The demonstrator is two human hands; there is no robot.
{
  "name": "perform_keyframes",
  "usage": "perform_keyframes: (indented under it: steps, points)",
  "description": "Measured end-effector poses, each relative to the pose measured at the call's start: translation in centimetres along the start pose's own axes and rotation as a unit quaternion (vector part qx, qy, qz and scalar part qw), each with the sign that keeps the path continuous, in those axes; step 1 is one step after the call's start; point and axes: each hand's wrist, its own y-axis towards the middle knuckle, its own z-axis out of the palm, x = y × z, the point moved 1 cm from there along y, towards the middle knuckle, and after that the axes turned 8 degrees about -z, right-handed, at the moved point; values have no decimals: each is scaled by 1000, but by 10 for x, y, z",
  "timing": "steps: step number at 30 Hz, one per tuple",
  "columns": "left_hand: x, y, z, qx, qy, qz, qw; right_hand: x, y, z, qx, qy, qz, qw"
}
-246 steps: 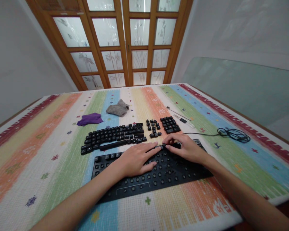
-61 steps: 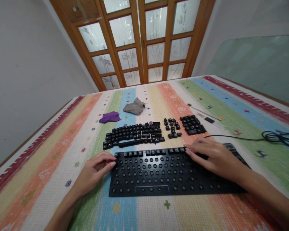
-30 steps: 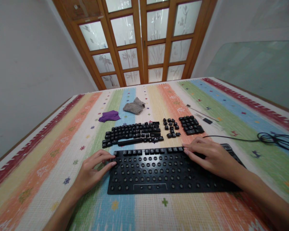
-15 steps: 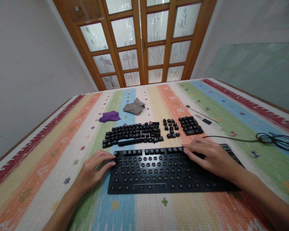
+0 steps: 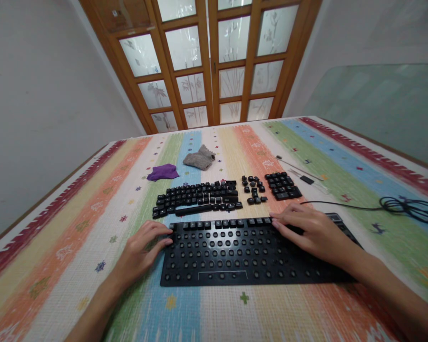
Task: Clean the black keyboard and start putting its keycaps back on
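A black keyboard (image 5: 217, 256) lies flat in front of me, most of its key positions bare; only its top row still bears keycaps (image 5: 229, 223). My left hand (image 5: 146, 247) grips the keyboard's upper left edge, its thumb and fingertips against the side. At the right end of that row, the thumb and fingers of my right hand (image 5: 299, 228) close on a keycap, which they partly hide. This hand also covers the keyboard's right part. Just behind the keyboard, loose keycaps lie grouped: a large block (image 5: 199, 194), a small cluster (image 5: 253, 189) and a number-pad block (image 5: 282, 185).
A purple cloth (image 5: 163, 172) and a grey knitted cloth (image 5: 199, 159) lie farther back. To the right are a thin rod-like tool (image 5: 301, 169), a small black piece (image 5: 307, 179) and a coiled cable (image 5: 406, 205). A striped tablecloth (image 5: 74, 247) covers the table.
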Motion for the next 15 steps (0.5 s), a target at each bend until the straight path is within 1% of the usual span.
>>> perform_keyframes:
  steps: [4,10,15]
  points:
    - [-2,0,-1,-2,9,2,1000,0,0,0,-5,-2,-6,1000]
    - [-2,0,2,-9,11,-30,999,-1,-1,1,-3,-6,-12,1000]
    - [-2,0,6,-16,11,-32,999,-1,0,1,-10,-8,-14,1000]
